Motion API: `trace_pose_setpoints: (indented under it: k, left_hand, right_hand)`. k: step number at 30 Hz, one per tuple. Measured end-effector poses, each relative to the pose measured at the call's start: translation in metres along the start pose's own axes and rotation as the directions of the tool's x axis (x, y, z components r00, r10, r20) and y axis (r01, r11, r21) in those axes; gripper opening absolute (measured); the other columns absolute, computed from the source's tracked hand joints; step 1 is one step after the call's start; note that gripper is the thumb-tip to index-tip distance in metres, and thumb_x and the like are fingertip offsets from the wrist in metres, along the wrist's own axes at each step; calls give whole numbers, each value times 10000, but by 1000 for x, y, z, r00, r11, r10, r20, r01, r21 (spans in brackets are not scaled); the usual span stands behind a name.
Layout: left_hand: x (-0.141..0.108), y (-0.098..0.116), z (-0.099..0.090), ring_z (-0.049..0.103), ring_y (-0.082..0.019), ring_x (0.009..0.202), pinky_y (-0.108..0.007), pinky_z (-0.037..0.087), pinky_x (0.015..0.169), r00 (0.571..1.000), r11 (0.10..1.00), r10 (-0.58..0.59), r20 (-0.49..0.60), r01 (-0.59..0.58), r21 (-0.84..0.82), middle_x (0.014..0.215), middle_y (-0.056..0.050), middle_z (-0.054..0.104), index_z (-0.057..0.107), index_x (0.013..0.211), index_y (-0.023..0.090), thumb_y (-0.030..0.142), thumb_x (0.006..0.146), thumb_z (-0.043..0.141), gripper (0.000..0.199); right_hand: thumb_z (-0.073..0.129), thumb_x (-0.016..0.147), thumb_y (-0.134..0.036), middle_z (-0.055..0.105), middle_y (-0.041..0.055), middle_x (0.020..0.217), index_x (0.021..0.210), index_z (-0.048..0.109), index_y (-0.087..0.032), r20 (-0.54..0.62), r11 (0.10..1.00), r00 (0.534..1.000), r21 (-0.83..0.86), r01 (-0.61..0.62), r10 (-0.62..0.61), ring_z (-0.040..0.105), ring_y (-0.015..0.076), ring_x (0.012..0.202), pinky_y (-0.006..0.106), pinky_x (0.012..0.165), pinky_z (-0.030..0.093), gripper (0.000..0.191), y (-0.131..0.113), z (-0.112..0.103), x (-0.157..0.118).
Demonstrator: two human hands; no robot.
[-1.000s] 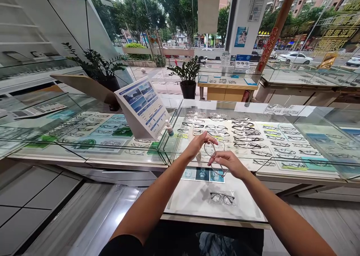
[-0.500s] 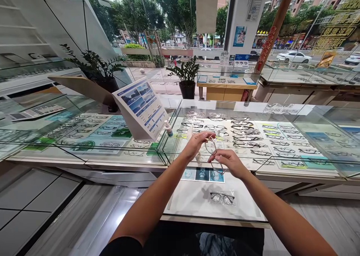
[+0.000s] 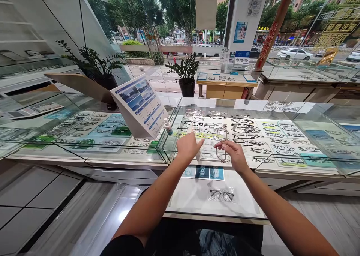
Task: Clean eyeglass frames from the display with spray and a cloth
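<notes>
Slim-rimmed eyeglasses (image 3: 221, 159) are held up on end over the glass counter, one lens above the other. My right hand (image 3: 235, 154) is closed on them near the middle, with fingertips pinching the frame. To the left, my left hand (image 3: 189, 146) holds no glasses. Its thumb sticks out to the right, and its other fingers point forward, partly hidden by the back of the hand. Just beyond those fingers stands a narrow pale object (image 3: 191, 128); I cannot tell whether they touch it. Nearer me, dark-framed glasses (image 3: 222, 195) lie in a clear plastic bag.
A glass display case (image 3: 284, 106) holds many rows of spectacles. Left of my hands stand a small white bottle (image 3: 168, 127) and a tent-shaped printed card (image 3: 140, 108). Photo cards (image 3: 203, 172) lie before me. A potted plant (image 3: 186, 86) stands behind the case.
My left hand has let go of the eyeglasses and moved left and slightly down. My right hand has carried them a little right and turned them more upright.
</notes>
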State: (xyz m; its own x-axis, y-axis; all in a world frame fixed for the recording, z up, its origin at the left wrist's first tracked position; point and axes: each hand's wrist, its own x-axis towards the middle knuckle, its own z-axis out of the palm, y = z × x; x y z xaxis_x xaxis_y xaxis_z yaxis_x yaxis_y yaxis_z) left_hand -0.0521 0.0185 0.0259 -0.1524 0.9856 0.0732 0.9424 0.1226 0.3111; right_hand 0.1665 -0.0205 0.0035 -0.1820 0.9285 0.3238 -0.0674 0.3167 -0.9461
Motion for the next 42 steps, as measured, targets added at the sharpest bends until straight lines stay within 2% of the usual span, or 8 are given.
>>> trace_pose_setpoints:
  k: [6,15,22,28,30,33,36,42]
  left_hand:
    - [0,-1,1,769,-441,1073,-430,526,817,995,994,-23,102,12,112,1083,-237,798,717,1016,171,525,974,729,357]
    - [12,-11,2,757,-418,1145,-431,546,840,994,992,-109,-25,110,69,1295,-251,746,573,1365,80,421,1065,623,457]
    - [17,-17,-7,754,-357,1126,-386,528,840,994,991,-102,-32,104,82,1232,-180,763,661,1227,146,306,1089,493,271]
    - [18,-24,-11,696,-332,1062,-375,464,792,953,988,-59,-298,13,-154,1086,-151,717,616,1016,201,320,1019,509,160]
    - [20,-25,-10,657,-268,872,-350,431,743,962,891,-72,-265,-58,-450,891,-76,673,556,965,228,305,994,506,97]
    - [21,-20,-8,520,-176,676,-294,385,655,995,445,24,-94,-95,-890,772,6,575,507,958,239,329,920,548,107]
    - [17,-10,-7,450,-142,628,-264,366,596,980,115,196,32,10,-993,765,20,532,519,962,229,487,865,614,292]
    - [4,6,-4,429,-129,674,-261,389,622,974,252,227,-15,-73,-965,750,15,481,577,764,193,698,830,769,544]
  right_hand:
    - [692,992,-509,827,65,975,949,866,-264,-1,1000,1000,-13,3,-3,705,272,959,436,964,539,303,-1,0,0]
    - [686,999,-488,836,61,993,977,878,-266,-7,1000,1000,-1,12,-12,708,269,978,425,963,527,294,2,1,0]
    - [671,1003,-491,845,57,1004,960,867,-263,-9,999,999,-14,31,-32,724,274,993,434,987,519,304,1,1,1]
    - [676,989,-492,849,59,994,941,856,-261,-26,999,999,-12,30,-30,736,283,990,446,985,530,296,0,1,2]
    - [677,987,-493,851,60,998,938,855,-260,-28,1000,999,-14,24,-25,737,283,991,446,985,531,297,1,1,2]
    - [674,988,-497,850,60,999,941,854,-259,-33,1000,999,-15,23,-23,735,281,984,446,986,532,302,0,1,2]
    - [671,987,-495,842,60,987,950,861,-260,-49,999,998,-16,35,-35,723,276,975,444,981,527,304,-2,-1,3]
    - [679,986,-481,839,56,972,948,870,-270,-82,998,995,0,63,-63,705,267,955,434,950,526,287,-4,-4,5]
